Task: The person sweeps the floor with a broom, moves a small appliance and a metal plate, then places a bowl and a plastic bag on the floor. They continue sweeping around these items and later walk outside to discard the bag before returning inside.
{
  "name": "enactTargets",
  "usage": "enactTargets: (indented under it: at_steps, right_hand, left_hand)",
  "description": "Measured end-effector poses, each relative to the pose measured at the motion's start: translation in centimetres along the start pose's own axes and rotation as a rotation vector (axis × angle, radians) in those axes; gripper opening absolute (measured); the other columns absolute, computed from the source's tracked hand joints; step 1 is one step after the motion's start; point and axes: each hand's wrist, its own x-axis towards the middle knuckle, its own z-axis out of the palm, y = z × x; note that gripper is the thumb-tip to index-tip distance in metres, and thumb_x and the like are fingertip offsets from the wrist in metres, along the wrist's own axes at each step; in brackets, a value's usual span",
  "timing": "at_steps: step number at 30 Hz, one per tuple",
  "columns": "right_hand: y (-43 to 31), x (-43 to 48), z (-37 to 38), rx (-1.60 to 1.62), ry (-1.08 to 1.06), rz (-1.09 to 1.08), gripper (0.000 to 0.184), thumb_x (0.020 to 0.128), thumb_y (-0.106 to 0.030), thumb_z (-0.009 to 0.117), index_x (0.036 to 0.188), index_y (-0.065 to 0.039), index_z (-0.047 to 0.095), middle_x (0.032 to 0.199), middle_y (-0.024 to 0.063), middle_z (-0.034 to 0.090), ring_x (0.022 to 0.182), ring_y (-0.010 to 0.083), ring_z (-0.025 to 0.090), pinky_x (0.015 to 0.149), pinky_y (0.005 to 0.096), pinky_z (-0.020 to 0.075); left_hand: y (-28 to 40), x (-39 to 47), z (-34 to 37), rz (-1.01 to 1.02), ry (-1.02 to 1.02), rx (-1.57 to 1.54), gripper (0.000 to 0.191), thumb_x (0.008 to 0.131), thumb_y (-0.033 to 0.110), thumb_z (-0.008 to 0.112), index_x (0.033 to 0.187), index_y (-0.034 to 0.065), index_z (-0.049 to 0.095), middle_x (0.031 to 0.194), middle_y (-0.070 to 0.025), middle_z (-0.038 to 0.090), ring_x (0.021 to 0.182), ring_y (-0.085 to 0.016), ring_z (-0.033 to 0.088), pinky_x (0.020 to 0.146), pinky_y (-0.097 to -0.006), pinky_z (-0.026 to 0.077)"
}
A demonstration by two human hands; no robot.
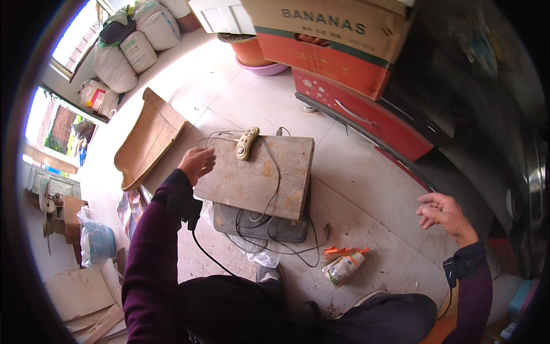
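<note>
My left hand (197, 164) hovers at the left edge of a dirty, flat metal-cased box (253, 180), with its fingers apart and nothing held. On the box's far edge lies a cream game controller (247, 144), its cable trailing across the top. The box rests on a dark grey device (258, 221), with black cables looped in front. To the right, my right hand (440, 214) is raised over the floor beside the dark cabinet, holding nothing, fingers loosely bent. Both wrists wear black strapped devices with cables.
An orange and white plastic packet (345, 266) lies on the tiles near my feet. A banana carton (326, 43) stands on the red-drawered cabinet (365, 116). At left are a woven basket scoop (150, 137), filled sacks (139, 51) and a blue bucket (98, 245). Behind stands a potted plant (251, 51).
</note>
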Motion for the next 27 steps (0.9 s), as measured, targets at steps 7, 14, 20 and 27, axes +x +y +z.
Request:
enactTargets:
  at_steps: [7, 14, 20, 27]
  right_hand:
    - [-4.4, 8.9, 8.6, -0.013, -0.246, 0.061, 0.059, 0.097, -0.018, 0.072, 0.141, 0.013, 0.048, 0.104, 0.0153, 0.072, 0.083, 0.0197, 0.073, 0.073, 0.0308, 0.0631]
    - [-2.9, 16.1, 18.6, 0.026, -0.376, 0.152, 0.084, 0.092, -0.023, 0.077, 0.153, 0.015, 0.032, 0.120, 0.0208, 0.066, 0.091, 0.0214, 0.072, 0.073, 0.0317, 0.0623]
    - [2.0, 19.6, 24.8, 0.080, -0.281, 0.226, 0.099, 0.083, -0.031, 0.086, 0.153, 0.014, 0.032, 0.141, 0.0267, 0.058, 0.128, 0.0279, 0.059, 0.084, 0.0377, 0.0610]
    - [4.6, 20.9, 25.6, 0.149, -0.283, 0.086, 0.059, 0.086, -0.008, 0.079, 0.137, 0.008, 0.053, 0.131, 0.0156, 0.066, 0.118, 0.0230, 0.065, 0.101, 0.0349, 0.0533]
  left_hand:
    - [-13.7, 4.7, -6.9, 0.007, 0.499, 0.437, 0.071, 0.089, 0.038, 0.075, 0.136, -0.0121, 0.057, 0.129, -0.0252, 0.066, 0.123, -0.032, 0.063, 0.103, -0.0375, 0.050]
    - [-17.6, 7.9, -6.9, -0.053, 0.280, 0.260, 0.086, 0.086, 0.048, 0.078, 0.138, -0.0147, 0.054, 0.129, -0.0302, 0.065, 0.121, -0.035, 0.065, 0.101, -0.0393, 0.052]
    - [-17.9, 8.9, -6.1, -0.028, 0.342, 0.278, 0.077, 0.086, 0.057, 0.075, 0.112, -0.0146, 0.068, 0.107, -0.0251, 0.072, 0.101, -0.029, 0.069, 0.088, -0.0403, 0.053]
    - [-17.5, 6.8, -5.2, -0.049, 0.413, 0.073, 0.064, 0.087, 0.058, 0.078, 0.082, -0.0055, 0.070, 0.076, -0.0058, 0.062, 0.071, -0.015, 0.055, 0.066, -0.0352, 0.047]
